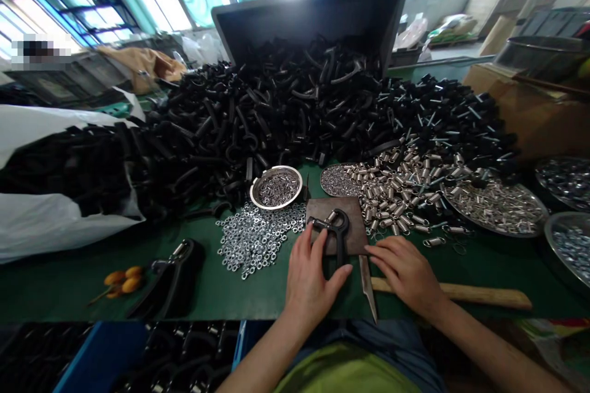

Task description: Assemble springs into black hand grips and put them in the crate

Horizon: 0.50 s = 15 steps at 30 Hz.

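A black hand-gripper assembly with a spring lies on a small brown board in front of me. My left hand curls around the lower handles of that assembly, thumb to the right of it. My right hand rests palm down on the green table just right of the board, fingers together, touching the board's lower right corner. A flat metal blade with a wooden handle lies under and beside the right hand.
A huge heap of black handles spills from a tipped bin. Loose springs, a pile of washers, a small bowl and metal trays surround the board. Finished grippers fill a blue crate near me.
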Tool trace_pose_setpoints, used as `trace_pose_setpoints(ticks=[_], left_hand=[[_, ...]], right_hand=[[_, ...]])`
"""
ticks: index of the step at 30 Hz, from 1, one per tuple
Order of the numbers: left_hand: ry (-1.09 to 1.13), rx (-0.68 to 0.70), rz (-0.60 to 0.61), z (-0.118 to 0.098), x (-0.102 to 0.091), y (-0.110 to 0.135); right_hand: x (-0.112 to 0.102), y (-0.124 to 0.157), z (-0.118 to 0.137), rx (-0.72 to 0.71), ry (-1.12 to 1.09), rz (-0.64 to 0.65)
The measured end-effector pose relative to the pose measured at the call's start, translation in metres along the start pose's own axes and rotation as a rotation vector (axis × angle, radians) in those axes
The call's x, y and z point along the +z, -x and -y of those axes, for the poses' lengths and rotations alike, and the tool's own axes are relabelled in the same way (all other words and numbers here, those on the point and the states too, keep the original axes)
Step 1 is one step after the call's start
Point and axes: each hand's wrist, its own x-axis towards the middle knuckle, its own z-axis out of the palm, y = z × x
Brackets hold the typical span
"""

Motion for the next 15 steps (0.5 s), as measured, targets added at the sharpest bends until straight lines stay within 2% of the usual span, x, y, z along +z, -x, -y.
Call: trace_pose_setpoints(ticks=[4, 7, 11, 13, 15], left_hand=[[-0.240, 0.049, 0.003, 0.007, 0.016, 0.000], [-0.326, 0.065, 0.016, 0.006, 0.022, 0.001], [-0.370, 0.083, 0.071, 0.001, 0.008, -0.005], [-0.368, 0.109, 0.098, -0.001, -0.004, -0.021], [-0.367, 0.158, 0.117, 0.000, -0.012, -0.048]], right_hand=[[0.005, -0.056, -0.010, 0.014, -0.014, -0.017], [0.011, -0.104, -0.027, 0.050, 0.106, 0.063], [0.024, -0.155, -0.053, 0.085, 0.236, 0.163], [0.031, -0.170, -0.062, 0.088, 0.260, 0.206], [0.038, -0.178, -0.067, 0.098, 0.287, 0.249]])
